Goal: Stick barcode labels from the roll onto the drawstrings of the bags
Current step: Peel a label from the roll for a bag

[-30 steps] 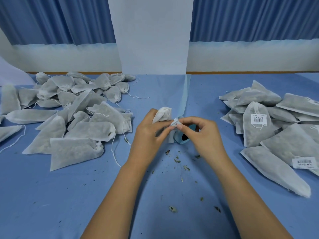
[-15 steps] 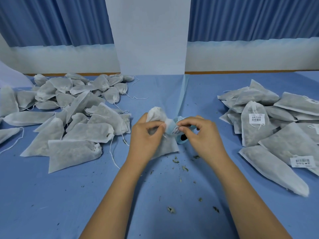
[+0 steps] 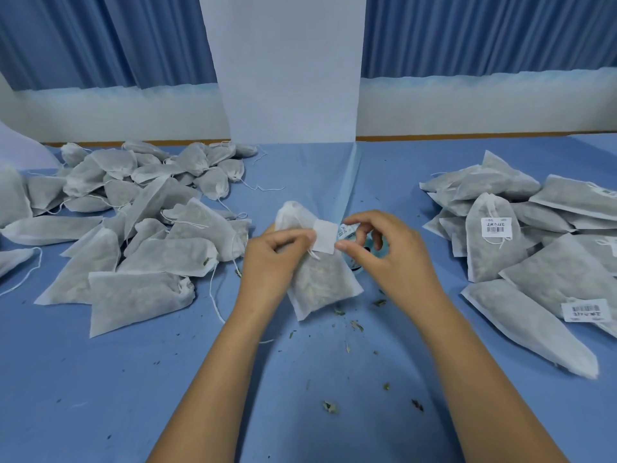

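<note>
Head view: label (image 3: 324, 236) between left fingers (image 3: 298, 236) and right fingers (image 3: 349, 248).

Bag (image 3: 320, 282) was matt, thin white non-woven cloth, its contents showing through; drawstring (image 3: 314, 254), thin white cord; label (image 3: 324, 236), smooth matt white paper; table covering (image 3: 100, 379), smooth matt blue; curtains (image 3: 100, 38), pleated blue cloth.

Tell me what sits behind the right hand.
Behind the right hand, the blue label roll shows only in parts: a printed strip by the forefinger, blue rim between and below the fingers. The hand covers the rest, so its remaining labels cannot be seen.
</note>
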The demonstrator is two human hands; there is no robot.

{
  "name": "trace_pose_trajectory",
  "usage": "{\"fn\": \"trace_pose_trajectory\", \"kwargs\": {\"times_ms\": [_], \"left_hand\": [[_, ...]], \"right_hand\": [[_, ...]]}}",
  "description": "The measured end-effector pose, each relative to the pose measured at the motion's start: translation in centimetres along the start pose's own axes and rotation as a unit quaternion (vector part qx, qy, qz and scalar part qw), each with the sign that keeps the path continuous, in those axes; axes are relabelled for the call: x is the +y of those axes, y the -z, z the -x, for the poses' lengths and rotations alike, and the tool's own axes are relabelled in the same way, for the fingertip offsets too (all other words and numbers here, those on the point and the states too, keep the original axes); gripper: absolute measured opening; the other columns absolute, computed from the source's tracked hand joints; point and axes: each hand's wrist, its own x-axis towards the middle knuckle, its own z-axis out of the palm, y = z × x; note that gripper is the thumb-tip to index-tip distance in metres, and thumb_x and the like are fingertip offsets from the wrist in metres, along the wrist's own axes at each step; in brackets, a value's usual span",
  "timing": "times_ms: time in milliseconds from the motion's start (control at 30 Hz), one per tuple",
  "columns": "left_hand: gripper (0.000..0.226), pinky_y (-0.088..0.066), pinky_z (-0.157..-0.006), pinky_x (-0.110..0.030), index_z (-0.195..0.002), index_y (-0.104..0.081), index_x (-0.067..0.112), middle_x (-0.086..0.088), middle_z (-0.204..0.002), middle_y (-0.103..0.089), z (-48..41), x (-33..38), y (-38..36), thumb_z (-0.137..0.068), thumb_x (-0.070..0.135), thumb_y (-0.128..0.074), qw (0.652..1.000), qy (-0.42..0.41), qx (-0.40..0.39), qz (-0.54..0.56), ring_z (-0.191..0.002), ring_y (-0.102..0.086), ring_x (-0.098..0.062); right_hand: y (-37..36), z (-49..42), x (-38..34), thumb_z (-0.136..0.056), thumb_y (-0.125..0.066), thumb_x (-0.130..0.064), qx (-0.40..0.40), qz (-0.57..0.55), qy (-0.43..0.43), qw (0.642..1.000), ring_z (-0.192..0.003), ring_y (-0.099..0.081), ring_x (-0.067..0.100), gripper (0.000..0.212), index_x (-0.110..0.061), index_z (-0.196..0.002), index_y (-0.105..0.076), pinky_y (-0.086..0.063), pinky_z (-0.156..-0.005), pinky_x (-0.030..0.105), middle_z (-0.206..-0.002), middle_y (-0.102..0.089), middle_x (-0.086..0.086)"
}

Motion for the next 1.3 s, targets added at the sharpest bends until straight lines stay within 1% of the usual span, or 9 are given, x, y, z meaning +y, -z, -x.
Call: {"fn": "trace_pose_trajectory", "kwargs": {"times_ms": [133, 300, 400, 600, 700, 800, 933, 1167, 1300], "left_hand": [[0.025, -0.046, -0.070, -0.008, -0.070, -0.079, 0.031, 0.020, -0.082, -0.068, 0.4, -0.1, -0.2, -0.084, 0.011, -0.072, 0.998, -0.003, -0.058, 0.002, -0.080, -0.064, 0.006], [0.007, -0.049, -0.073, -0.011, -0.080, -0.080, 0.030, 0.007, -0.097, -0.071, 0.4, 0.3, 0.0, -0.073, 0.029, -0.080, 0.996, 0.024, -0.075, 0.036, -0.090, -0.068, -0.001], [0.030, -0.052, -0.078, -0.015, -0.091, -0.080, 0.028, 0.002, -0.107, -0.074, 0.3, 0.1, 0.2, -0.063, 0.038, -0.080, 0.990, 0.043, -0.117, 0.057, -0.100, -0.069, -0.010], [0.022, -0.052, -0.085, -0.018, -0.092, -0.079, 0.030, 0.006, -0.107, -0.074, 0.3, -0.3, 0.0, -0.070, 0.034, -0.079, 0.988, 0.058, -0.126, 0.072, -0.103, -0.068, -0.008], [0.021, -0.051, -0.087, -0.020, -0.089, -0.080, 0.031, 0.006, -0.109, -0.073, 0.3, -0.5, -0.1, -0.082, 0.012, -0.075, 0.991, 0.062, -0.106, 0.045, -0.102, -0.067, -0.007], [0.031, -0.052, -0.081, -0.017, -0.095, -0.079, 0.027, 0.006, -0.109, -0.073, 0.5, -0.6, -0.3, -0.085, 0.000, -0.068, 0.988, 0.060, -0.138, 0.032, -0.101, -0.068, -0.008], [0.043, -0.052, -0.093, -0.030, -0.106, -0.075, 0.028, 0.005, -0.116, -0.071, 0.6, -0.7, -0.5, -0.082, -0.005, -0.064, 0.981, 0.060, -0.180, 0.042, -0.108, -0.066, -0.012], [0.051, -0.045, -0.105, -0.039, -0.112, -0.072, 0.027, -0.002, -0.117, -0.070, 0.5, -0.7, -0.5, -0.070, 0.000, -0.061, 0.969, 0.051, -0.224, 0.090, -0.120, -0.060, -0.023], [0.058, -0.047, -0.099, -0.034, -0.124, -0.065, 0.019, 0.003, -0.112, -0.068, 0.5, -0.6, -0.4, -0.070, -0.003, -0.060, 0.962, 0.045, -0.254, 0.092, -0.112, -0.059, -0.016]], "right_hand": [[-0.7, 0.3, -0.5, -0.083, -0.071, -0.015, -0.019, -0.032, -0.011, 0.999, -0.063, -0.045, 0.003, 0.015, -0.026, -0.092, -0.066, -0.031, -0.064, 0.013, -0.059, -0.048, -0.012], [0.4, 0.1, -0.3, -0.080, -0.072, -0.003, -0.014, -0.178, -0.059, 0.982, -0.048, -0.041, 0.000, 0.014, -0.016, -0.074, -0.071, -0.033, -0.054, 0.007, -0.051, -0.047, -0.013], [1.1, -0.1, 0.0, -0.076, -0.076, -0.004, -0.029, -0.223, -0.065, 0.972, -0.050, -0.039, 0.002, 0.025, -0.027, -0.067, -0.073, -0.042, -0.057, 0.015, -0.052, -0.047, -0.007], [2.0, -0.5, 0.3, -0.077, -0.073, -0.002, 0.005, -0.288, -0.059, 0.956, -0.062, -0.054, 0.007, 0.027, -0.028, -0.069, -0.073, -0.045, -0.063, 0.014, -0.064, -0.064, -0.008], [2.3, -0.8, 0.5, -0.075, -0.071, -0.009, 0.032, -0.353, -0.048, 0.934, -0.066, -0.058, 0.006, 0.020, -0.029, -0.070, -0.072, -0.046, -0.068, 0.014, -0.071, -0.067, -0.011], [1.7, -0.6, 0.5, -0.073, -0.072, -0.013, 0.010, -0.328, -0.044, 0.944, -0.073, -0.053, 0.020, 0.016, -0.029, -0.074, -0.071, -0.047, -0.070, 0.020, -0.076, -0.067, -0.007], [1.5, -0.5, 0.5, -0.073, -0.075, -0.016, -0.002, -0.280, -0.047, 0.959, -0.065, -0.035, 0.025, 0.016, -0.030, -0.080, -0.071, -0.037, -0.060, 0.022, -0.067, -0.052, 0.003], [1.2, -0.2, 0.2, -0.072, -0.079, -0.007, -0.066, -0.209, -0.037, 0.975, -0.060, -0.033, 0.008, 0.023, -0.026, -0.078, -0.069, -0.033, -0.058, 0.008, -0.070, -0.063, -0.021], [0.9, 0.0, 0.0, -0.069, -0.081, -0.010, -0.081, -0.157, -0.043, 0.983, -0.065, -0.036, 0.008, 0.023, -0.029, -0.077, -0.071, -0.034, -0.062, 0.009, -0.073, -0.059, -0.004]]}}
